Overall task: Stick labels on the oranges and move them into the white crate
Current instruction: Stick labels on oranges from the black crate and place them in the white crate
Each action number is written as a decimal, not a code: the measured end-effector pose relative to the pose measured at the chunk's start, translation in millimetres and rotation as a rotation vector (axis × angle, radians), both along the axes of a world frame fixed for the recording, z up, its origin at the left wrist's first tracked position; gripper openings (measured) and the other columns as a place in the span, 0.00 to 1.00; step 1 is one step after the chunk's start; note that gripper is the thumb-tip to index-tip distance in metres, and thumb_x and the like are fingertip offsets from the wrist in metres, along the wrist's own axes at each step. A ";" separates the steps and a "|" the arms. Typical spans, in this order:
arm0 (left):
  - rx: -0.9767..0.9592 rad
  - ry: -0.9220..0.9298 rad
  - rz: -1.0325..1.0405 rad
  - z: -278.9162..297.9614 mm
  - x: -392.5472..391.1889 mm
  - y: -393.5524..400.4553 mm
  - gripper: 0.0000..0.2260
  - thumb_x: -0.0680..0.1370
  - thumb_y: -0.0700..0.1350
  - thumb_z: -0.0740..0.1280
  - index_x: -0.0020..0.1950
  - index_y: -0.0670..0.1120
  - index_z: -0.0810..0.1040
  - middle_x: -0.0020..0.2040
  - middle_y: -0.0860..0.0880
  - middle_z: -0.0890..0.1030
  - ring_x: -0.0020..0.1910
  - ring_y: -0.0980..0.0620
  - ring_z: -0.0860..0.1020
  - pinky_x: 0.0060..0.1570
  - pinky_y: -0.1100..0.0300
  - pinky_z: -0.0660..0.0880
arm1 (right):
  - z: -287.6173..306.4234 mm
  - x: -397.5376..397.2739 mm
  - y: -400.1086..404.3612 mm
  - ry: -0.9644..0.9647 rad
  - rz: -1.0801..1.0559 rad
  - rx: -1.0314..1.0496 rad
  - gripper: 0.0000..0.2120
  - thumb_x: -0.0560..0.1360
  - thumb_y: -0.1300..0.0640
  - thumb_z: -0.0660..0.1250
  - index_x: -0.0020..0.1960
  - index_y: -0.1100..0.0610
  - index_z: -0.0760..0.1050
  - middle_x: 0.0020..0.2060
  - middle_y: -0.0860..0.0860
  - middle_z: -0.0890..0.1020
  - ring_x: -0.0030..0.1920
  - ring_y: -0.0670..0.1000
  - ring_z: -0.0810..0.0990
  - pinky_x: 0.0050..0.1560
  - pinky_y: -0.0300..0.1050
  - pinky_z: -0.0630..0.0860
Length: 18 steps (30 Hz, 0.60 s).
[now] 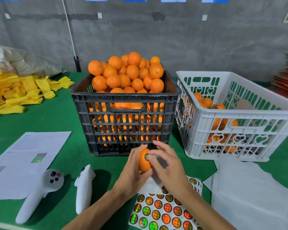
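Note:
My left hand (134,170) grips an orange (143,161) in front of the black crate (125,123). A round label (146,156) sits on the orange's top, and the thumb of my right hand (166,161) presses on it while the other fingers stay spread. The black crate is heaped with unlabelled oranges (126,72). To its right stands the white crate (236,117), holding several labelled oranges (218,107). A sheet of shiny round labels (161,211) lies on the table under my forearms.
Two white hand controllers (40,193) (84,188) and a printed paper (27,161) lie on the green table at the left. Yellow foam sleeves (15,93) pile up at the far left. White paper sheets (256,193) lie at the right front.

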<state>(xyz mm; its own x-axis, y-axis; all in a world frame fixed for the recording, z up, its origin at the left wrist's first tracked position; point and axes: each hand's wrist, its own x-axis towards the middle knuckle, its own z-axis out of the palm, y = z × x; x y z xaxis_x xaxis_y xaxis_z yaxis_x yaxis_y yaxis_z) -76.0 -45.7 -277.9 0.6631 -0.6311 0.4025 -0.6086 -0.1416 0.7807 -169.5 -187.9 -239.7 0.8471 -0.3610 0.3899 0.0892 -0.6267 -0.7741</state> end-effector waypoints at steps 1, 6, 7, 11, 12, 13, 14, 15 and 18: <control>-0.018 -0.004 0.005 0.5 -0.6 0.3 0.34 0.78 0.45 0.73 0.78 0.58 0.61 0.73 0.58 0.66 0.70 0.59 0.71 0.59 0.72 0.74 | -0.5 1.7 1.5 -0.005 -0.038 -0.094 0.14 0.80 0.42 0.68 0.65 0.38 0.79 0.74 0.31 0.66 0.75 0.37 0.62 0.75 0.51 0.68; -0.059 -0.006 0.035 10.4 -2.7 0.8 0.36 0.76 0.43 0.76 0.77 0.62 0.62 0.72 0.60 0.67 0.70 0.61 0.71 0.61 0.73 0.72 | 6.8 1.4 5.1 -0.157 -0.186 -0.483 0.20 0.79 0.44 0.70 0.70 0.45 0.76 0.73 0.44 0.72 0.68 0.46 0.74 0.64 0.48 0.76; -0.062 -0.030 0.045 14.3 -2.9 0.1 0.36 0.76 0.43 0.76 0.77 0.63 0.62 0.72 0.61 0.67 0.70 0.61 0.70 0.62 0.72 0.71 | 7.9 1.0 3.7 -0.229 -0.187 -0.592 0.16 0.79 0.48 0.71 0.66 0.49 0.80 0.68 0.45 0.77 0.64 0.47 0.77 0.59 0.48 0.79; -0.077 -0.083 0.111 47.1 -4.6 -9.7 0.40 0.76 0.44 0.78 0.76 0.67 0.57 0.71 0.69 0.63 0.69 0.67 0.68 0.62 0.73 0.71 | 26.5 -2.2 5.0 -0.282 -0.184 -0.718 0.20 0.82 0.42 0.66 0.65 0.54 0.81 0.61 0.46 0.83 0.49 0.43 0.84 0.47 0.40 0.83; -0.073 -0.113 0.108 61.3 -5.4 -13.4 0.40 0.77 0.44 0.77 0.76 0.67 0.56 0.72 0.71 0.60 0.70 0.68 0.67 0.63 0.71 0.72 | 35.3 -2.2 5.2 -0.265 -0.198 -0.703 0.24 0.82 0.39 0.63 0.67 0.55 0.80 0.62 0.47 0.84 0.46 0.43 0.84 0.43 0.38 0.83; -0.063 -0.153 0.103 76.4 -5.1 -17.4 0.39 0.78 0.45 0.76 0.78 0.66 0.55 0.73 0.72 0.58 0.71 0.68 0.65 0.65 0.67 0.72 | 46.5 -1.2 4.2 -0.270 -0.221 -0.690 0.28 0.82 0.37 0.62 0.69 0.57 0.79 0.63 0.49 0.84 0.44 0.43 0.85 0.41 0.37 0.83; -0.065 -0.200 0.097 92.0 -3.5 -22.6 0.38 0.79 0.44 0.74 0.80 0.63 0.56 0.75 0.70 0.57 0.73 0.65 0.64 0.68 0.62 0.73 | 59.5 0.1 2.0 -0.300 -0.250 -0.677 0.30 0.81 0.36 0.61 0.69 0.59 0.78 0.64 0.51 0.83 0.44 0.45 0.86 0.42 0.38 0.84; -0.073 -0.253 0.086 108.1 -1.2 -28.3 0.37 0.80 0.43 0.73 0.82 0.58 0.56 0.78 0.65 0.58 0.76 0.61 0.63 0.72 0.57 0.71 | 73.6 1.2 -1.2 -0.345 -0.282 -0.664 0.31 0.81 0.37 0.62 0.69 0.61 0.78 0.64 0.53 0.83 0.46 0.47 0.87 0.44 0.39 0.84; -0.068 -0.395 0.039 159.8 7.9 -49.6 0.40 0.80 0.35 0.69 0.85 0.53 0.51 0.83 0.55 0.54 0.82 0.56 0.55 0.79 0.50 0.63 | 117.8 4.3 -16.9 -0.499 -0.404 -0.666 0.28 0.80 0.43 0.68 0.68 0.64 0.78 0.65 0.57 0.82 0.56 0.52 0.86 0.53 0.42 0.81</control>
<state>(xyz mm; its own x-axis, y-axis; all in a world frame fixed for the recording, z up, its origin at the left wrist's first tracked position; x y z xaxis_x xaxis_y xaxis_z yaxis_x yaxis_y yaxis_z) -68.1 -95.4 -118.1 0.4722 -0.5713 0.6713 -0.8588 -0.1265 0.4964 -165.2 -204.8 -121.9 0.3835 -0.1628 0.9091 -0.0068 -0.9848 -0.1736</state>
